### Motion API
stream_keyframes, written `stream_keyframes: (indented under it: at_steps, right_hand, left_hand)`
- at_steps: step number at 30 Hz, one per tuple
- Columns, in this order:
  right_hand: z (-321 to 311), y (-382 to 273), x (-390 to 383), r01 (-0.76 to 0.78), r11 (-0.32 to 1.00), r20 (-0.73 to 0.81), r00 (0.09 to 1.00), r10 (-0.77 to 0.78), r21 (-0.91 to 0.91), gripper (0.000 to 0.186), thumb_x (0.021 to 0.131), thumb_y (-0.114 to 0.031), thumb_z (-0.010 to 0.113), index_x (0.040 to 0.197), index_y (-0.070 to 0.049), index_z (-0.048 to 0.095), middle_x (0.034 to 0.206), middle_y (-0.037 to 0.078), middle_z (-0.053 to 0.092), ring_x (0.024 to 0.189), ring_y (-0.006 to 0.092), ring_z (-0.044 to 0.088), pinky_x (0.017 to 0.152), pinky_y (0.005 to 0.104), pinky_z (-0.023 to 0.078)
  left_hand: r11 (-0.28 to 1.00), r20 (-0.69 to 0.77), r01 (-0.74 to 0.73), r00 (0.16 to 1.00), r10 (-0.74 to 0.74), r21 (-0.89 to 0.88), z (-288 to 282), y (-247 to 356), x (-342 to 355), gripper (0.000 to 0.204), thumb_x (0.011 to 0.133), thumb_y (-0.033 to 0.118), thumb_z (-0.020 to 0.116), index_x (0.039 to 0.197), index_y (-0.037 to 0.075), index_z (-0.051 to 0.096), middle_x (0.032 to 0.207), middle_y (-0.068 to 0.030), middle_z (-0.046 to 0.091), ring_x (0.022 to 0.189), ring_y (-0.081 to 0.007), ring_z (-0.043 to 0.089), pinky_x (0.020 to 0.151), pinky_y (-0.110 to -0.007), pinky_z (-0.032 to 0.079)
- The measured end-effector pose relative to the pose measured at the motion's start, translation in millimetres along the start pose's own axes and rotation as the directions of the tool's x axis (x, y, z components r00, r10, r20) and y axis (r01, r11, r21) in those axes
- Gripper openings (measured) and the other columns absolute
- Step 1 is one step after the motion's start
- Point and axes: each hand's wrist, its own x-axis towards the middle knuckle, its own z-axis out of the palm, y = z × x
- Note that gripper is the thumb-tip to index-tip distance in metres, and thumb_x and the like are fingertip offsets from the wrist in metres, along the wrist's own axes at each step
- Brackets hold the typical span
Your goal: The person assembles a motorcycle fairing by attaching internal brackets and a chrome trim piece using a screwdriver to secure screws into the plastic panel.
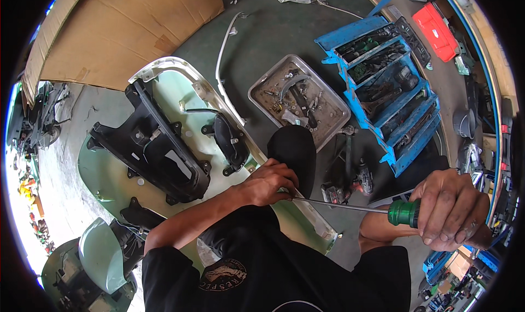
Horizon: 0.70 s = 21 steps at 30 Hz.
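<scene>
1. Screwdriver (402,213): reaching right from the pale-green panel's (221,184) edge, green handle wrapped in my right hand (451,209); I expect it light, stiff, best gripped there.
2. My left hand (272,182) curls at its tip; whether it grips, I can't tell.
3. Metal tray (334,127): farther off, right of the panel.

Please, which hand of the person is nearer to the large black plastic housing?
Left. The left hand is a short way right of the large black plastic housing, by the metal shaft's far end; the right hand is much farther right, around the green handle.
</scene>
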Motion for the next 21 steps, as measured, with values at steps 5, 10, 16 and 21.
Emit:
stream_keyframes:
  at_steps: [5, 10, 16, 21]
  right_hand:
    - [39, 11, 8, 0.008, 0.943, -0.244, 0.965, -0.095, -0.334, 0.023, 0.090, -0.024, 0.071, 0.080, -0.007, 0.059, 0.075, 0.007, 0.063, 0.058, 0.0160, 0.065, 0.052, 0.0263, 0.055]
    - [55, -23, 16, -0.136, 0.388, -0.143, 0.990, 0.012, -0.912, 0.047, 0.074, -0.050, 0.083, 0.088, -0.009, 0.064, 0.080, 0.010, 0.062, 0.062, 0.0229, 0.066, 0.051, 0.0334, 0.049]
    - [35, -61, 25, -0.190, 0.318, -0.033, 0.897, 0.440, -0.929, 0.037, 0.070, -0.040, 0.083, 0.091, -0.014, 0.068, 0.086, 0.013, 0.066, 0.065, 0.0227, 0.061, 0.057, 0.0334, 0.045]
    - [79, -75, 44, -0.331, -0.015, -0.278, 0.766, 0.580, -0.943, 0.032, 0.076, -0.037, 0.077, 0.095, -0.014, 0.067, 0.087, 0.013, 0.066, 0.074, 0.0259, 0.062, 0.059, 0.0381, 0.044]
  left_hand:
    - [1.000, 0.005, 0.002, 1.000, -0.002, 0.015, -1, -1, 1, 0.017, 0.077, 0.019, 0.079, 0.093, 0.016, 0.077, 0.114, 0.0053, 0.067, 0.109, -0.0150, 0.058, 0.099, -0.036, 0.036]
    - [1.000, -0.033, -0.004, 0.999, 0.004, 0.017, 3, -6, -3, 0.015, 0.077, 0.019, 0.079, 0.092, 0.018, 0.078, 0.111, 0.0062, 0.067, 0.108, -0.0140, 0.058, 0.099, -0.036, 0.036]
    - [0.998, -0.034, -0.029, 0.999, 0.031, 0.058, 7, -5, 0, 0.014, 0.078, 0.024, 0.079, 0.091, 0.018, 0.075, 0.110, 0.0063, 0.066, 0.106, -0.0142, 0.058, 0.099, -0.036, 0.035]
    - [0.994, -0.037, -0.052, 0.998, 0.056, 0.095, 11, -8, 1, 0.018, 0.079, 0.028, 0.079, 0.093, 0.019, 0.071, 0.109, 0.0053, 0.066, 0.106, -0.0155, 0.057, 0.098, -0.037, 0.035]
